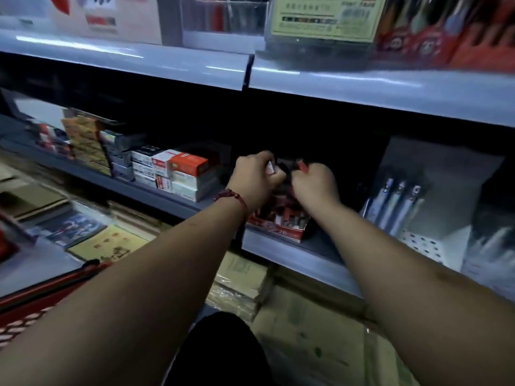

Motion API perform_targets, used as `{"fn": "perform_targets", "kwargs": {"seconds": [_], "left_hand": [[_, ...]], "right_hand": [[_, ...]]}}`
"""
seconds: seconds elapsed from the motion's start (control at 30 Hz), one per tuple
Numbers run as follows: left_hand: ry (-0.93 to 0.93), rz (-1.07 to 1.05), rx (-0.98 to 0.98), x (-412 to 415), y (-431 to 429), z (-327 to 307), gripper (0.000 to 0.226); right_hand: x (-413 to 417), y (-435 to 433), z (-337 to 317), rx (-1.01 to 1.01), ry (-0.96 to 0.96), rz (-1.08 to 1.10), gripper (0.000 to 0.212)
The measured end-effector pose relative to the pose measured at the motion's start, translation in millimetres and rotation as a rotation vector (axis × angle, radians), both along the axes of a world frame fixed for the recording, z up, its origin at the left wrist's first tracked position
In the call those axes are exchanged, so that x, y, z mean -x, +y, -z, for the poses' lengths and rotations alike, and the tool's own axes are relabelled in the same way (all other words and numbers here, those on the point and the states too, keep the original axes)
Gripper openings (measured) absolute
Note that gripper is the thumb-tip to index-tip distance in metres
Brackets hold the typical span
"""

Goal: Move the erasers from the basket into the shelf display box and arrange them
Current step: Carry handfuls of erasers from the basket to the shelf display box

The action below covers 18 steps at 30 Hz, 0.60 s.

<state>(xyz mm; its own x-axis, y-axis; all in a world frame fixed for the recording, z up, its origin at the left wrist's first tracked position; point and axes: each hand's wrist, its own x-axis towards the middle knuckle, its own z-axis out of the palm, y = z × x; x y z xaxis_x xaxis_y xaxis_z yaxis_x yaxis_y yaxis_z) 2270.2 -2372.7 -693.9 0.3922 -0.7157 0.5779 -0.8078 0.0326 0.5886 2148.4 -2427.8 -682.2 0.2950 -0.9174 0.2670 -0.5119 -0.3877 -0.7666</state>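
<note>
The red display box (pixel 281 228) stands on the middle shelf, holding several red, black and white erasers (pixel 278 213). Both my hands reach over its back part. My left hand (pixel 257 176) has its fingers curled round a small white and red eraser (pixel 270 166). My right hand (pixel 313 182) pinches a red eraser (pixel 302 165) at its fingertips. The two hands are close together, almost touching. The red basket (pixel 33 299) shows at the lower left; its inside is out of view.
Stacked red and white boxes (pixel 181 174) sit left of the display box. Packs of pens (pixel 395 201) hang to the right. The upper shelf edge (pixel 250 71) overhangs the hands. Notebooks (pixel 83 232) lie on the lower shelf. Cardboard cartons (pixel 306 316) lie below.
</note>
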Motion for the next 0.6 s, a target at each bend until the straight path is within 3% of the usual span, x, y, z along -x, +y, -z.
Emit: {"fn": "perform_targets", "kwargs": {"seconds": [0.13,0.27,0.43,0.6], "left_hand": [[0.042,-0.018,-0.12,0,-25,19,0.023],[0.022,0.069,-0.177,-7,-24,39,0.024],[0.007,0.064,-0.225,-8,-16,41,0.073],[0.092,0.099,-0.236,-10,-6,45,0.06]], "right_hand": [[-7,-7,21,0.005,0.048,-0.033,0.013],[-3,-11,39,0.088,0.222,-0.136,0.032],[6,-14,42,0.16,0.302,-0.187,0.05],[16,-14,38,0.139,0.336,-0.219,0.062]]}}
